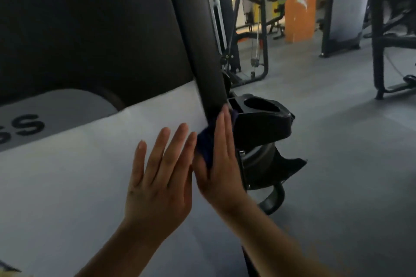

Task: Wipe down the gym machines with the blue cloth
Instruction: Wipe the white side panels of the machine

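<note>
Closest in, the person's left hand [157, 177] lies flat on the machine's pale side panel [90, 186], fingers straight and spread, holding nothing. Close against it, the right hand [221, 164] presses the blue cloth [204, 146] to the foot of the dark upright post [198, 40], where the post meets the panel's edge. Its fingers are straight too, so this is a flat-palmed press, not a clenched grasp. Whether the thumb hooks the cloth underneath I cannot tell. The cloth sits bunched beneath the palm and fingers, with a dark fold showing on the side towards the left hand.

From where things stand, I'd judge the job is in mid-course on this one machine. The wipe is at the post's lower end, and nothing on the surfaces shows which parts are done. The black cup holder [258, 110] just beside the fingertips may still need doing. So may the other machines [247, 29], well apart across the grey floor [337, 141] near the orange pillar [301, 0].
</note>
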